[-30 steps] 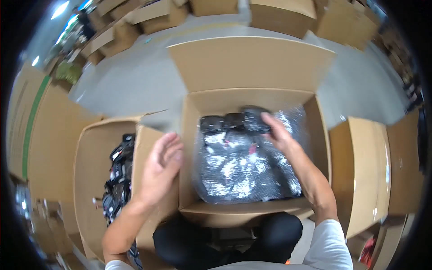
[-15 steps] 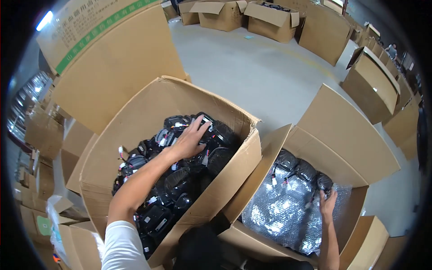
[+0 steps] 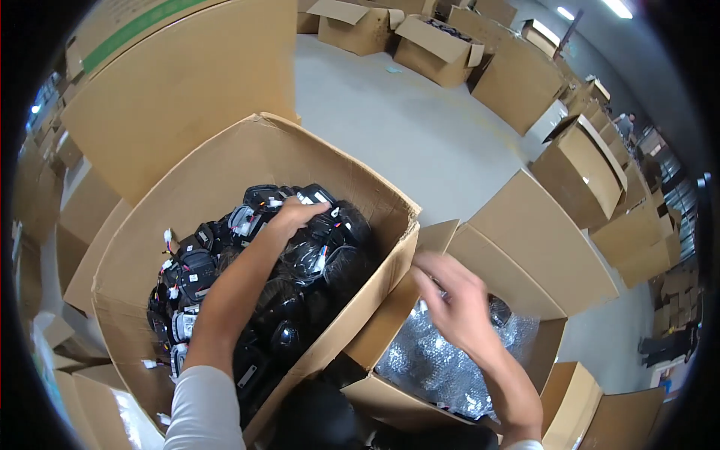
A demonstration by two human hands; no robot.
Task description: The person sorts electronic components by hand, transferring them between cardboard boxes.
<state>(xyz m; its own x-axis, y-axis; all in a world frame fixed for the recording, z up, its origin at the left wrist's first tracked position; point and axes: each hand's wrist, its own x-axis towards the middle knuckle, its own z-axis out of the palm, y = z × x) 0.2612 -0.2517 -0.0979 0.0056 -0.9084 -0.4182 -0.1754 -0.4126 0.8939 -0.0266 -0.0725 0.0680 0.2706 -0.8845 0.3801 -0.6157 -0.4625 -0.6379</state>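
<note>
My left hand (image 3: 289, 218) reaches into the large cardboard box (image 3: 172, 206) on the left. It closes round a black plastic unit (image 3: 318, 193) at the far side of a pile, its thumb stretched across the top and the other fingers mostly hidden. Around it lie several black units (image 3: 281, 301), some wrapped in clear film, with coloured wires and white connectors. Slightly blurred, my right hand (image 3: 459, 300) hangs above the smaller box (image 3: 504, 251) on the right, fingers apart and holding nothing visible. Beneath it is bubble wrap (image 3: 420, 361), with a wrapped black unit (image 3: 498, 309) partly showing.
A tall carton (image 3: 187, 90) stands beyond the left box. The right box's raised flap (image 3: 536, 240) leans outward. Across the grey floor (image 3: 382, 127) are more open cartons (image 3: 442, 56), and a person (image 3: 625, 124) is far off at the right.
My right hand has let go of a wrapped black unit in the right box and moved up and left toward the shared box edge. My left hand has drawn its fingers in on the pile.
</note>
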